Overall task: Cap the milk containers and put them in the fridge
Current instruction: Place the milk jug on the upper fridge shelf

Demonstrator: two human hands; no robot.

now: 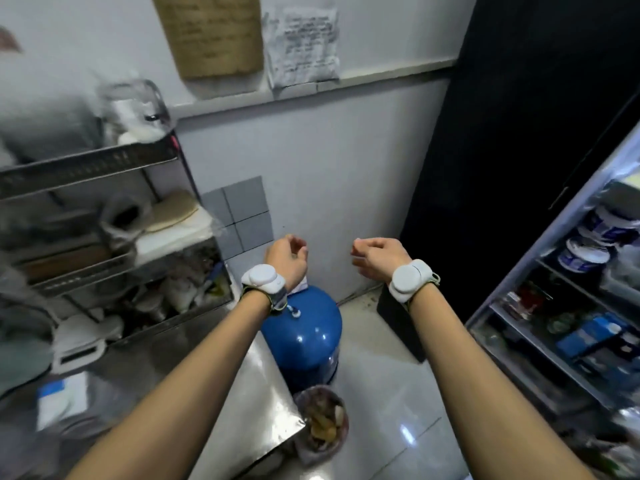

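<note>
Both arms outstretched, left hand (287,256) and right hand (378,258) loosely curled, empty, above blue jug (302,337); blurred blue-white carton (62,400) on steel counter (249,393) left, blue cartons (585,336) inside open fridge (561,220) right.

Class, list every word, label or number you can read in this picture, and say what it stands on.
Nothing here is legible.
Brown sheet on the wall: handwriting, too blurred.
White sheet on the wall: handwriting, too blurred.
White tubs in the fridge: blue print, too blurred.
Blue carton in the fridge: too blurred.
</note>
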